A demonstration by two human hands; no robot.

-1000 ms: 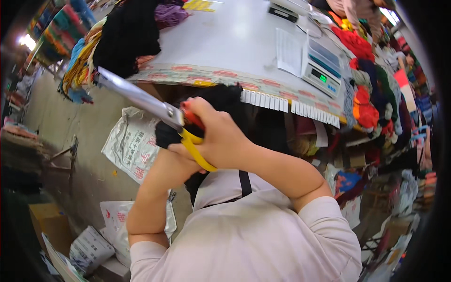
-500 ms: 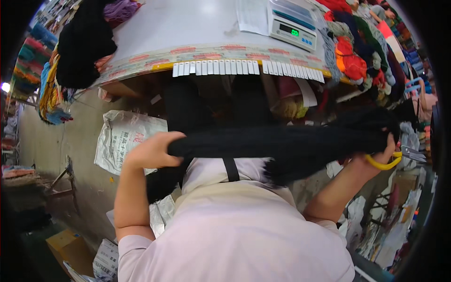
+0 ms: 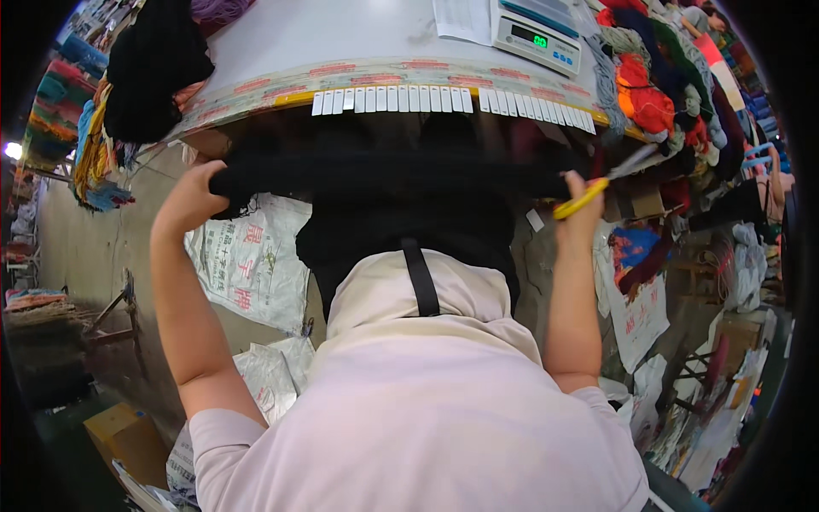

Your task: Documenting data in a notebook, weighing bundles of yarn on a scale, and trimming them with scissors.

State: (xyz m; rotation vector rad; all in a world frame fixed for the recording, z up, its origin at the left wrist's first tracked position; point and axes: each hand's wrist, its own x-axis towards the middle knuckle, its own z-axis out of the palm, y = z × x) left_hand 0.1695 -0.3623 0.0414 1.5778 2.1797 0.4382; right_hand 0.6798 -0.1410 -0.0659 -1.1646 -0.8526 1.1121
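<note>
A long black hank of yarn [image 3: 384, 177] is stretched nearly level across my lap, just in front of the table edge. My left hand [image 3: 189, 198] is closed around its left end. At the other end, my right hand [image 3: 583, 206] grips the yarn while also carrying scissors [image 3: 582, 200] by their yellow handle. The scissor blades point up and to the right, blurred by motion. Against my dark trousers, the lower border of the hank is hard to make out.
Ahead is a white table [image 3: 341, 43] with a digital scale [image 3: 539, 38] and white tags [image 3: 392, 100] along its edge. Black yarn [image 3: 158, 72] hangs at the left, coloured skeins [image 3: 653, 94] at the right. White printed sacks [image 3: 256, 264] and a cardboard box [image 3: 128, 444] lie on the floor.
Both hands have moved up toward the table with the black yarn. My left hand has gone left and my right hand has come inward; the yarn's loose right part now hangs less.
</note>
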